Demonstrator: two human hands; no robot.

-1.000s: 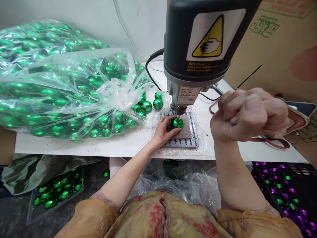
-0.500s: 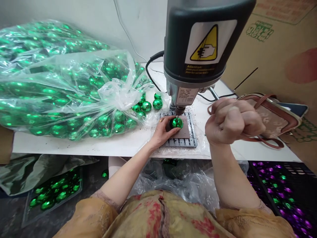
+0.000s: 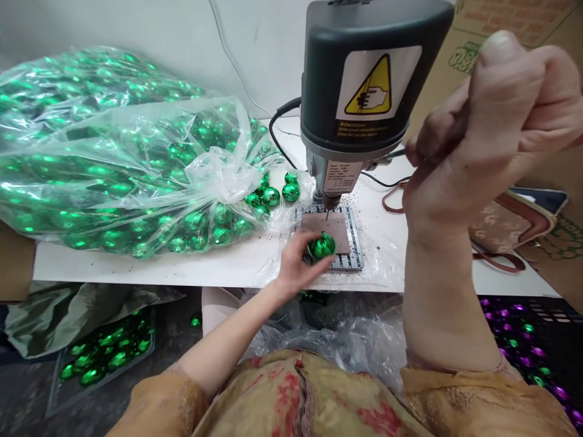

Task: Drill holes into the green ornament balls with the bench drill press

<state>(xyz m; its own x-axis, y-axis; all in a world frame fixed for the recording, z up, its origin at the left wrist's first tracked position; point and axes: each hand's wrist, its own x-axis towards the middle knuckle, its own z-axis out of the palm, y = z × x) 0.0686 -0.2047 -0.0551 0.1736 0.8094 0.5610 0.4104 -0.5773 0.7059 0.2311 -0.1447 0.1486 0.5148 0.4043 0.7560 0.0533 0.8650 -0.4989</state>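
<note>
A shiny green faceted ball (image 3: 324,245) is pinched between the thumb and fingers of my left hand (image 3: 297,261), in front of the drill bit and over the near part of the base. Above the base stands a drill press (image 3: 359,85), its thin bit (image 3: 327,213) pointing down, apart from the ball. A brown pad (image 3: 341,226) lies on the slotted metal base (image 3: 359,255). My right hand (image 3: 496,121) is raised and closed at the right of the drill head, around the end of the feed lever, which is mostly hidden by the fingers.
A large clear bag (image 3: 113,164) of green balls fills the table's left side, with several loose balls (image 3: 270,196) by its knot. At right lie a handbag (image 3: 501,227) and a cardboard box (image 3: 560,182). Below are a tray (image 3: 109,358) of green balls and a crate of purple and green ones.
My right hand has risen with the lever, and the bit has come up out of the ball. My left hand has drawn the ball toward me, off the spot under the bit.
</note>
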